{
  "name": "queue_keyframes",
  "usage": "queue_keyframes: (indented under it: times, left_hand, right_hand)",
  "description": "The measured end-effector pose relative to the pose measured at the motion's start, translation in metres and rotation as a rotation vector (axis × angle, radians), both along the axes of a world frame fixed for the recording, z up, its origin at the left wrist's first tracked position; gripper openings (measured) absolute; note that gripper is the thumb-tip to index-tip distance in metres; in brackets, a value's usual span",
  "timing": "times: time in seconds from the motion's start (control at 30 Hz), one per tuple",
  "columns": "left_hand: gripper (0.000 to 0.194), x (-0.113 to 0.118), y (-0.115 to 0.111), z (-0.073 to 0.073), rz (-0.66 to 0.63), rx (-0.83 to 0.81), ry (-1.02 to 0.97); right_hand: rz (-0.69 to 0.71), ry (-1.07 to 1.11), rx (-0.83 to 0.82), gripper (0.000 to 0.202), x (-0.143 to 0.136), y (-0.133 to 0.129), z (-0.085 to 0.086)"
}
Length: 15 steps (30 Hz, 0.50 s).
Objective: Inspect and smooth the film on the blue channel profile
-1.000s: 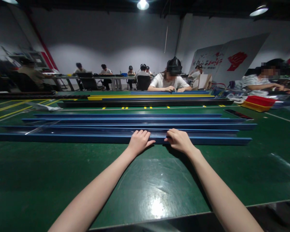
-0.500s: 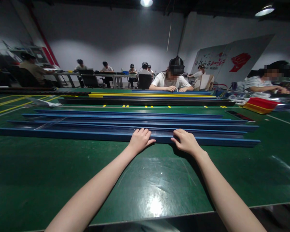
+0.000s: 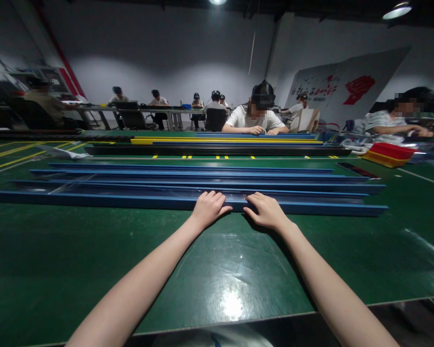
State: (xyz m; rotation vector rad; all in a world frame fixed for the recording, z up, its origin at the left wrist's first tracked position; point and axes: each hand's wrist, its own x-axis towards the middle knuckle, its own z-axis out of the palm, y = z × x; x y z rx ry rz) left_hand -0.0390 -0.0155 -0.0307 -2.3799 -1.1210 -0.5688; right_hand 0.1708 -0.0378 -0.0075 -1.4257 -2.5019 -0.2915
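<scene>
A long blue channel strip (image 3: 112, 199) lies lengthwise across the green table, nearest to me, with something clear and shiny inside it. My left hand (image 3: 209, 208) is closed over its near wall, fingers hooked over the top edge and thumb along the outer face. A short way to the right, my right hand (image 3: 266, 210) grips the same wall, its thumb pointing towards the left one. The fingertips of both hands are hidden inside the channel. Just behind it rest more blue channel strips (image 3: 188, 177), roughly parallel.
Farther back lie a black strip (image 3: 210, 150) and a yellow strip (image 3: 235, 141). A phone-like dark slab (image 3: 358, 170) and a red and yellow bin (image 3: 389, 154) are at the right. A person (image 3: 256, 115) sits across the table (image 3: 188, 279); several others work behind.
My right hand has slid left along the blue channel strip, closer to my left hand. The left hand keeps its place on the wall. The view has shifted slightly.
</scene>
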Motion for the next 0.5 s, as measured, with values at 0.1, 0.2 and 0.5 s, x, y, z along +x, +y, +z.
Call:
queue_keyframes:
  times: [0.1, 0.2, 0.5]
  left_hand:
    - [0.039, -0.0005, 0.0003, -0.0006, 0.000, 0.005, -0.003]
    - [0.039, -0.0007, 0.0004, -0.0013, 0.001, 0.003, -0.009]
    - [0.038, -0.0005, 0.0002, -0.0007, -0.004, -0.005, -0.021]
  right_hand:
    - [0.015, 0.025, -0.004, 0.026, 0.0004, 0.0003, 0.0002]
    - [0.017, 0.048, -0.025, 0.026, 0.0002, 0.0008, 0.0002]
    - [0.013, 0.059, -0.051, 0.029, -0.0007, 0.0002, 0.0012]
